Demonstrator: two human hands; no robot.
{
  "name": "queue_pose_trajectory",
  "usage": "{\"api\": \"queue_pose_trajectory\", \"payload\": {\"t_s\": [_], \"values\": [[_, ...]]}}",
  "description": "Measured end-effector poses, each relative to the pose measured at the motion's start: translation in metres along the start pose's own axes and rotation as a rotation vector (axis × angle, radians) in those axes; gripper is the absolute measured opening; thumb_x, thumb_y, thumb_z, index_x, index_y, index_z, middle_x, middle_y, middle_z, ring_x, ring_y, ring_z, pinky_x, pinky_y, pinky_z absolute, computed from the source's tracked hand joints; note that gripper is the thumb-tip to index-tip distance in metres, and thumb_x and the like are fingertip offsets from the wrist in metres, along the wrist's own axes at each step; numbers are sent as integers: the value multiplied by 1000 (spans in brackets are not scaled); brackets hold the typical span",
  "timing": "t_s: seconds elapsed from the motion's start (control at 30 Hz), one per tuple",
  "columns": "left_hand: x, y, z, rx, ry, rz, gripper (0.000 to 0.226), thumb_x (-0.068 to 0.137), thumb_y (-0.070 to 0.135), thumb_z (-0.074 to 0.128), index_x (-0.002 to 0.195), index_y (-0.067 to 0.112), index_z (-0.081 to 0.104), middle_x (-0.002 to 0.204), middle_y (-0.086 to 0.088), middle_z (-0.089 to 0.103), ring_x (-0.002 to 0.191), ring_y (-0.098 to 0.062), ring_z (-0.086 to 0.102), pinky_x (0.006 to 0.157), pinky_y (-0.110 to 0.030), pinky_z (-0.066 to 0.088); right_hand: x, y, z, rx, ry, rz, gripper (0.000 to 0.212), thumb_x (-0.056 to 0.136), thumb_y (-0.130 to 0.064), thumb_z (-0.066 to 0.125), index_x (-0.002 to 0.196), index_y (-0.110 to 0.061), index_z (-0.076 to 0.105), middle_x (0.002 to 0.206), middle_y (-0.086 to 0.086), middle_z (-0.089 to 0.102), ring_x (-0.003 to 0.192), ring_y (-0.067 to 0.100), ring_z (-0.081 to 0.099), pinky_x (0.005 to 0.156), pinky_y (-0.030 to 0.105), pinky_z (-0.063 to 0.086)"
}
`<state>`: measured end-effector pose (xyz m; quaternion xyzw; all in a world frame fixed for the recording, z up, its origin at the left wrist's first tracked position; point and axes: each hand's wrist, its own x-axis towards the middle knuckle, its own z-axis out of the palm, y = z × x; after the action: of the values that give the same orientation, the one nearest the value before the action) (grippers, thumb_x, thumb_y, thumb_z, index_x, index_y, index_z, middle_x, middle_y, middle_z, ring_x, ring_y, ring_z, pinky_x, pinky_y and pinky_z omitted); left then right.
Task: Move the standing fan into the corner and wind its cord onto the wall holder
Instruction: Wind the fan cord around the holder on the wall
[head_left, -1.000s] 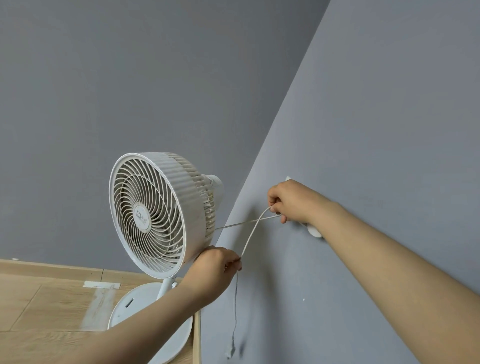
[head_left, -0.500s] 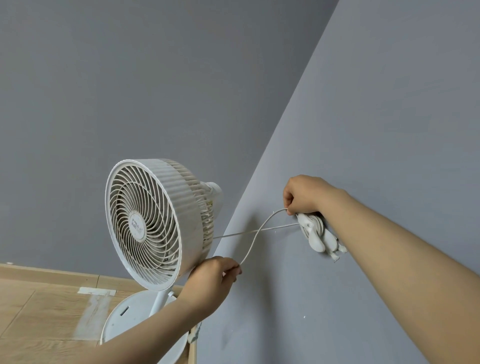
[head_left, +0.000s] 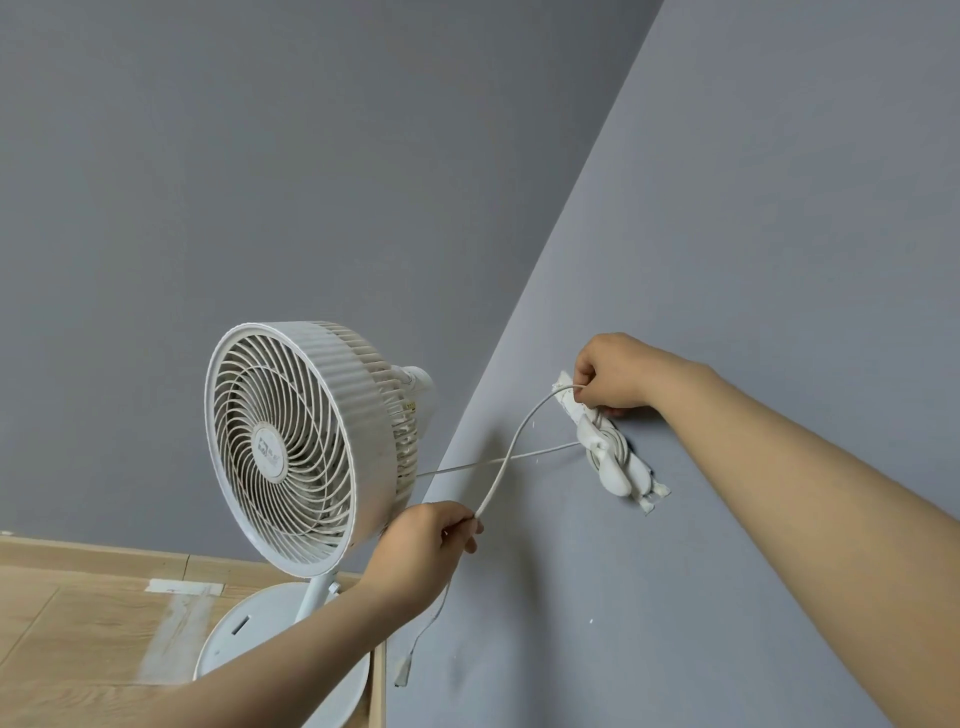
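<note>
A white standing fan stands in the corner on its round base. Its thin white cord runs from the back of the fan to a white holder stuck on the right wall, where several turns are wound. My right hand pinches the cord at the holder's upper end. My left hand grips the cord lower down beside the fan, and the free end with the plug dangles below it.
Two grey walls meet in the corner behind the fan. A light wooden floor with a pale taped patch lies to the left, edged by a wooden skirting board.
My right hand has lifted from the holder's middle to its upper end, carrying the cord up and uncovering the wound turns. My left hand stays on the cord by the fan.
</note>
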<state>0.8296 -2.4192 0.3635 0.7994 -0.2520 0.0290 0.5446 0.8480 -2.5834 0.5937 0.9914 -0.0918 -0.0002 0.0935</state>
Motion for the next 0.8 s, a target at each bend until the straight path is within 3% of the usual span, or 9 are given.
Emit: {"api": "queue_pose_trajectory", "payload": {"t_s": [0.13,0.27,0.47,0.7,0.8], "values": [[-6,6,-3,20,-17,-15,20,93,18,53,86,21,71,67,15,67,56,5,55,54,-9,39,-16,1,-10,95,-64,-3,12,81,-3,61,76,-11,68,63,6,64,59,22,59,66,31,53],[-14,16,-5,54,-25,-15,22,93,19,52,79,28,65,71,14,69,49,5,52,51,-12,36,-32,3,-17,104,-62,-8,21,79,1,59,69,-16,65,59,0,61,60,23,60,66,29,52],[-28,27,-15,89,-23,-15,20,93,22,53,79,29,66,75,13,72,53,4,54,55,-17,40,-60,-1,-24,55,-88,-38,14,79,-5,63,76,-18,65,67,0,61,56,16,57,54,20,44],[-40,42,-29,101,5,-1,18,91,21,55,84,22,72,70,13,70,48,0,50,48,-15,35,-87,3,-21,18,-112,-73,18,77,-11,71,68,-24,61,70,-3,58,61,15,55,63,27,45],[-47,49,-29,103,7,4,17,90,22,57,82,22,72,72,12,71,50,1,51,50,-15,36,-101,2,-17,29,-110,-58,19,75,-8,70,67,-24,62,66,-6,58,62,14,57,60,23,45]]}}
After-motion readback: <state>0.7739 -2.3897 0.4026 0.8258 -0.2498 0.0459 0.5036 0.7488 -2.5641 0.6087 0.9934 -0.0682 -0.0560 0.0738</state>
